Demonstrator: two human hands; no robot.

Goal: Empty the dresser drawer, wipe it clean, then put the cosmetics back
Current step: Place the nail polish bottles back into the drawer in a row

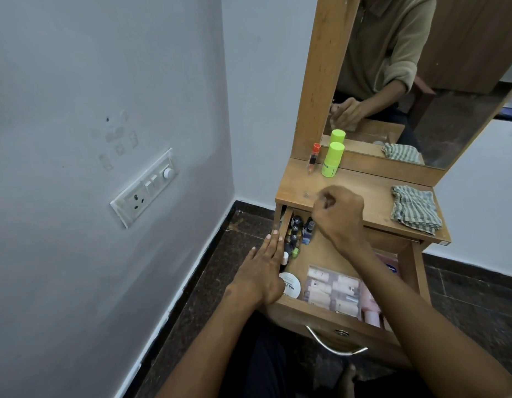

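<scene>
Over the open drawer (329, 308), right hand (339, 214) is curling shut, contents unclear; left hand (263, 271) is lying flat on the side wall. Risk: clipping the upright bottles (296, 231), toppling them.

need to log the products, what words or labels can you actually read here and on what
"NAIL P…" on the round white lid at the drawer's front left; the rest is cut off by the left hand.
Green tube on the dresser top: label too blurred to read.
Clear packet of sachets: print too small.
Blue label by the right arm: unreadable.
Small bottles in the drawer: too small.
</scene>
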